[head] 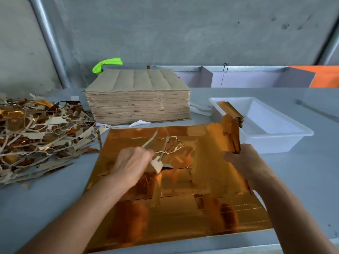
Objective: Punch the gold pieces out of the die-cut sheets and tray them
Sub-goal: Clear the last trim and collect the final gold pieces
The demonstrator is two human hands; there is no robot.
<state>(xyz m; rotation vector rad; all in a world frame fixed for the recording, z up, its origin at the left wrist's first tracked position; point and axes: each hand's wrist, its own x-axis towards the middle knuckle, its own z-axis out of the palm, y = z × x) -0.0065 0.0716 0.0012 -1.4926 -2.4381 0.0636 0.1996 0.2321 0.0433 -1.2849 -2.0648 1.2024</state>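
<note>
A shiny gold die-cut sheet (183,213) lies flat on the table in front of me, partly torn near its middle. My left hand (132,165) is closed on a thin strip of sheet waste (156,165) above the sheet's centre. My right hand (244,162) grips a stack of punched gold pieces (230,133), held upright at the sheet's right edge. A white plastic tray (278,131) stands just right of that, with a few gold pieces (226,108) leaning in its left end.
A tall stack of brown-backed sheets (137,96) stands behind the gold sheet. A heap of scrap strips (38,136) covers the table's left side. A green cloth (106,65) lies behind the stack, with grey bins (238,77) along the wall.
</note>
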